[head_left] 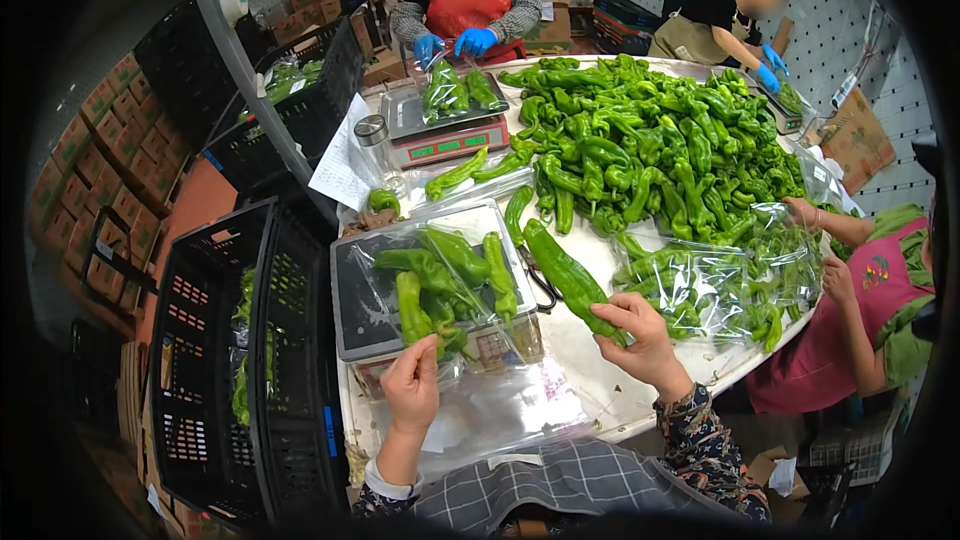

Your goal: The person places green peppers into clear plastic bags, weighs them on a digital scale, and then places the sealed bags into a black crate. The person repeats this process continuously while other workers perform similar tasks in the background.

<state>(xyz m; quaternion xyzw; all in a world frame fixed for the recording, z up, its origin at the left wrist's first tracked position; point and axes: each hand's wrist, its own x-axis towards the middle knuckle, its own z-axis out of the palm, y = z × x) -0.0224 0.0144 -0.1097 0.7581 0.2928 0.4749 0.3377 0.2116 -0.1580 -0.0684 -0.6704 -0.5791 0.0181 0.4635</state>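
My right hand (645, 338) grips the lower end of a long green pepper (566, 270), which slants up and left over the white table. My left hand (412, 386) is closed in a pinch on the near edge of a transparent plastic bag (470, 295). Several green peppers (428, 275) lie inside or under that film, on the dark plate of a scale (355, 325); the film's glare hides exactly which are inside. Flat plastic bags (510, 405) lie between the scale and my checked apron. Partly hidden behind the held pepper are black-handled scissors (545, 292).
A large heap of green peppers (640, 140) covers the table's far side. Black crates (210, 360) stand at left. A second scale (445, 145) and a glass jar (375, 140) are beyond mine. Co-workers stand across and at right, one handling a bag of peppers (785, 250).
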